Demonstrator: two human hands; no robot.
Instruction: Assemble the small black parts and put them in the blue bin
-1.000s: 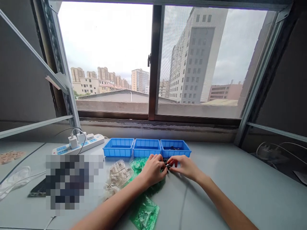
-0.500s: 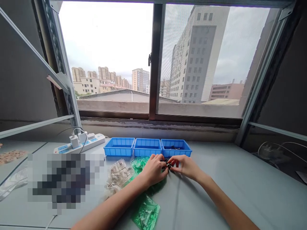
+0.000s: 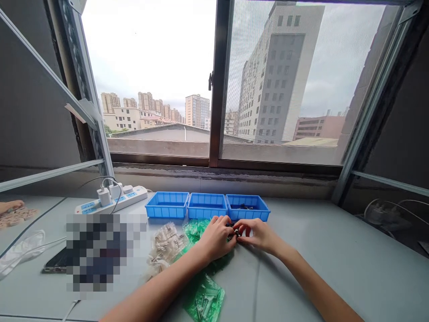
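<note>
My left hand (image 3: 217, 238) is closed, its fingers curled over small dark parts on top of the green plastic bags (image 3: 194, 229). Opposite it, my right hand (image 3: 257, 235) pinches a small dark, shiny part (image 3: 237, 232) between thumb and fingertips. The part's exact kind is too small to make out, and my fingers cover much of it. Just behind my hands is the right blue bin (image 3: 266, 213), with a few dark pieces (image 3: 244, 206) lying in it. Clear bags of small pieces (image 3: 169, 241) lie left of my left hand.
Two more blue bins, the middle one (image 3: 207, 213) and the left one (image 3: 166, 213), stand in the row. Near my left forearm lies a green bag of screws (image 3: 206, 299). Further left are a power strip (image 3: 134, 196), a partly blurred phone (image 3: 55, 264) and another person's hand (image 3: 11, 205).
My view has shifted slightly. My hands stay close together over the dark parts, hardly moved. Another person's hand now shows more at the far left, and a phone's edge shows.
</note>
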